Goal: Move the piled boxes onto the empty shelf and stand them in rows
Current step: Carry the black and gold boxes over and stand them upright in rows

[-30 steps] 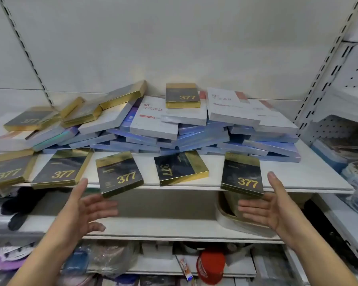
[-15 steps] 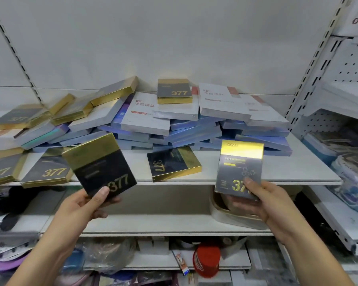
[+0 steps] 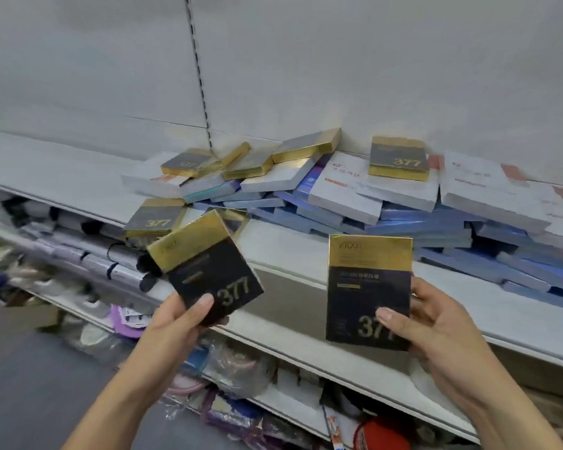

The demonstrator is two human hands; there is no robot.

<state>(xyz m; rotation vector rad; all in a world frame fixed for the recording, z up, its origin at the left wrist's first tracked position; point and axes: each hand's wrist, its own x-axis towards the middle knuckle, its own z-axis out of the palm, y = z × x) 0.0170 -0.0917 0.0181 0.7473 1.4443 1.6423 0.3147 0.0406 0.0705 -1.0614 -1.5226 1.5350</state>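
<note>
The left hand [image 3: 176,323] holds a flat black cardboard box with a gold band [image 3: 205,264] and a gold "377". The thumb lies across the box's face and the fingers are hidden behind it. The right hand [image 3: 436,323] grips a second black-and-gold box [image 3: 368,280] of the same kind by its lower right corner, thumb in front and fingers round the edge. Both boxes are off the shelf, in front of its front edge.

The white metal shelf [image 3: 62,177] runs from far left to right. A loose pile of flat blue, white and black-and-gold boxes [image 3: 338,203] covers its middle and right, all lying flat. One black-and-gold box [image 3: 398,157] lies on top of it and another [image 3: 155,217] lies near the front edge. The bare stretch of shelf lies up and to the left of both hands, beyond the pile's left end.

The left hand is nearer that stretch. Its box is tilted, long axis slanting with the gold end up and to the left, so it likely needs a small turn to stand straight. The right-hand box already has its long axis upright, face toward the camera, but must travel further left.

All boxes are closed, so their contents cannot be seen. The lower shelves hold bagged goods [image 3: 234,368], too blurred to name.
</note>
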